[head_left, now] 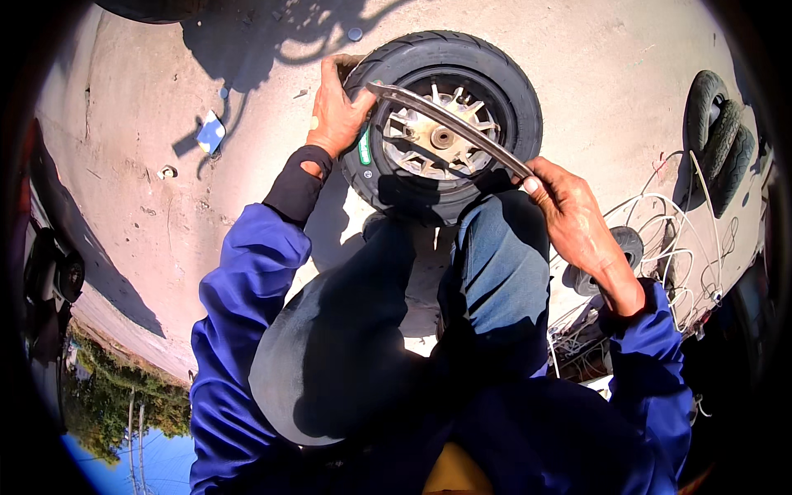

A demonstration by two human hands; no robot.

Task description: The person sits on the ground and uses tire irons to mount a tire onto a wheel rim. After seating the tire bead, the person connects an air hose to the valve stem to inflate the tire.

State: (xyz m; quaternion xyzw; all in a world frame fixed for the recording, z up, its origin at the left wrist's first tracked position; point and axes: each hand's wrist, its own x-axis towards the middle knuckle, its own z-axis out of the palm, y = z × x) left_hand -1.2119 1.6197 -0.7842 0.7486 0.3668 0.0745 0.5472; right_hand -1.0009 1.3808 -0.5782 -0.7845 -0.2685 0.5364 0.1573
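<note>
A black tyre [490, 79] on a wheel with a pale spoked hub [431, 153] lies in front of my knees, a green label on its sidewall. My left hand [337, 115] grips the tyre's upper left edge, thumb beside the tip of a long metal tyre lever [443, 120]. That tip rests at the tyre's inner left side. My right hand [569, 214] is closed round the lever's other end, just above my right knee, and the bar lies diagonally across the hub.
Several tyres [705, 115] stand at the right, above tangled pale cables [670, 247] and a dark round object [627, 243]. A small blue-and-white piece [210, 132] lies on the concrete ground [148, 206] at the left. Dark machinery [54, 264] edges the far left.
</note>
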